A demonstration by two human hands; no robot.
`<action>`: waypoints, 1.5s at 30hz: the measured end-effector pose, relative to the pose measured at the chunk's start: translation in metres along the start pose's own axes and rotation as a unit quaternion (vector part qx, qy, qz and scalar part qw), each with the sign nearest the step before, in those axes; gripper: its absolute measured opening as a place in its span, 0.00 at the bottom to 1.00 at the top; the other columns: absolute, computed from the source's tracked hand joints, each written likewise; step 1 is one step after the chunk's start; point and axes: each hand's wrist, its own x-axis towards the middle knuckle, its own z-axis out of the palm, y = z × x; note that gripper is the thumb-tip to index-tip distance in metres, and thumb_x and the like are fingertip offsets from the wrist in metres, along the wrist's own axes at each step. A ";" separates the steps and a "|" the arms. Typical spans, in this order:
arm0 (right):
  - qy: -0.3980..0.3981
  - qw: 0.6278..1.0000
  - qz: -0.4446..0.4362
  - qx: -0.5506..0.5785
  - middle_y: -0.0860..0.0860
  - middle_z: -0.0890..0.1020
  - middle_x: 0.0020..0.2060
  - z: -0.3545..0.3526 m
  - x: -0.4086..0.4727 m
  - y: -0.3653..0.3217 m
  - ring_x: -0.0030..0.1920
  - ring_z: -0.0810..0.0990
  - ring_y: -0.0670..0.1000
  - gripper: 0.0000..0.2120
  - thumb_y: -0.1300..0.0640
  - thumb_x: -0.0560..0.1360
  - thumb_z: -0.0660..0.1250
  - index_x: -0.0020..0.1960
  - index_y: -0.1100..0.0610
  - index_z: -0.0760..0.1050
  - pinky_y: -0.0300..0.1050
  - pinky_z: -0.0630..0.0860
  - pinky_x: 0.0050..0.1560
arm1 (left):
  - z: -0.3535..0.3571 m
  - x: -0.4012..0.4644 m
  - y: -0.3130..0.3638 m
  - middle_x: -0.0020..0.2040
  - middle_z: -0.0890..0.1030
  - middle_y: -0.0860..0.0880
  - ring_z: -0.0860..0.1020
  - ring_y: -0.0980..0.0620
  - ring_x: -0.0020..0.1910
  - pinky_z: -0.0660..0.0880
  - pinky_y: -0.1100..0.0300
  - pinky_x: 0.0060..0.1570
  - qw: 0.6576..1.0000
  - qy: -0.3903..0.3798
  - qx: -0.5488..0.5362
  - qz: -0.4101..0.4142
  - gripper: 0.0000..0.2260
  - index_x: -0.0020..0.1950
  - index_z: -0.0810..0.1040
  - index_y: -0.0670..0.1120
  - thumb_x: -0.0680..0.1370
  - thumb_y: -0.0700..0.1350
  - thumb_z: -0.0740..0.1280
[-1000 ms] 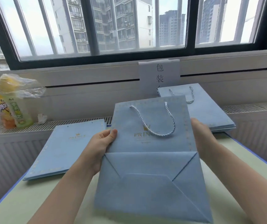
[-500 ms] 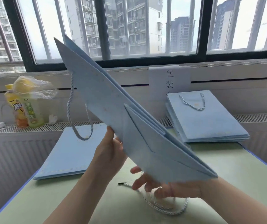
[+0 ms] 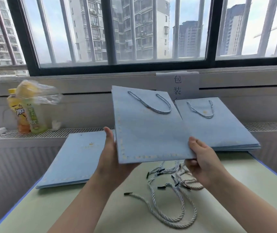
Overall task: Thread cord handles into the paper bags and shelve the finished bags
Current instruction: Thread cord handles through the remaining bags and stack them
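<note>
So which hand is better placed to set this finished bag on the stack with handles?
Right, probably. The right hand grips the held bag at its corner nearest the finished stack, which lies on that side; the left hand holds the far edge, beside the unthreaded stack.

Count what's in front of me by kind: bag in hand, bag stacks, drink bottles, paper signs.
Bag in hand: 1
Bag stacks: 2, left stack, right stack
Drink bottles: 2, orange bottle, green bottle
Paper sign: 1
Total: 6
</note>
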 end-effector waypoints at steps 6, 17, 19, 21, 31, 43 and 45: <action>-0.013 0.990 0.033 0.136 0.52 0.80 0.36 -0.002 0.002 -0.011 0.27 0.76 0.44 0.12 0.50 0.67 0.73 0.40 0.59 0.78 0.32 0.75 0.25 | -0.003 0.004 -0.005 0.46 0.85 0.47 0.84 0.51 0.40 0.80 0.60 0.35 0.995 0.026 0.088 0.034 0.12 0.57 0.77 0.44 0.77 0.48 0.62; -0.159 0.986 0.047 -0.014 0.58 0.84 0.36 0.017 -0.020 0.009 0.30 0.82 0.48 0.10 0.63 0.79 0.58 0.47 0.70 0.74 0.33 0.77 0.30 | 0.004 0.001 -0.023 0.47 0.83 0.54 0.79 0.59 0.38 0.71 0.65 0.34 0.927 -0.018 0.363 0.088 0.19 0.59 0.73 0.55 0.71 0.58 0.62; -0.098 0.995 -0.006 -0.001 0.55 0.82 0.30 0.015 -0.015 0.004 0.27 0.80 0.46 0.10 0.64 0.79 0.58 0.42 0.67 0.73 0.32 0.76 0.27 | 0.004 0.002 -0.024 0.44 0.80 0.50 0.77 0.59 0.37 0.71 0.65 0.35 0.905 -0.022 0.413 0.102 0.19 0.57 0.75 0.52 0.71 0.59 0.60; -0.034 0.998 -0.050 0.027 0.54 0.81 0.28 0.011 -0.008 -0.005 0.25 0.79 0.46 0.10 0.64 0.80 0.58 0.41 0.66 0.72 0.32 0.76 0.28 | 0.003 0.003 -0.027 0.42 0.79 0.51 0.76 0.62 0.37 0.72 0.68 0.38 0.874 -0.027 0.473 0.108 0.13 0.54 0.76 0.52 0.75 0.56 0.60; 0.188 0.979 -0.077 0.029 0.56 0.75 0.33 -0.044 0.032 -0.030 0.28 0.79 0.50 0.08 0.62 0.82 0.55 0.45 0.62 0.68 0.36 0.77 0.24 | -0.012 0.011 -0.046 0.47 0.81 0.53 0.76 0.62 0.45 0.68 0.77 0.43 0.746 -0.069 0.655 0.104 0.06 0.52 0.79 0.53 0.80 0.44 0.64; 0.205 0.977 -0.013 -0.056 0.56 0.72 0.33 -0.074 0.050 -0.029 0.20 0.76 0.45 0.11 0.63 0.81 0.59 0.40 0.62 0.67 0.32 0.71 0.19 | -0.015 0.012 -0.048 0.47 0.79 0.56 0.74 0.68 0.44 0.66 0.79 0.43 0.717 -0.082 0.684 0.112 0.06 0.53 0.79 0.53 0.80 0.45 0.63; 0.215 0.975 -0.055 -0.021 0.55 0.72 0.35 -0.074 0.049 -0.030 0.29 0.77 0.49 0.10 0.67 0.79 0.61 0.39 0.63 0.68 0.34 0.76 0.25 | -0.015 0.012 -0.048 0.48 0.79 0.55 0.74 0.66 0.45 0.66 0.78 0.43 0.709 -0.084 0.691 0.118 0.07 0.54 0.79 0.52 0.80 0.45 0.63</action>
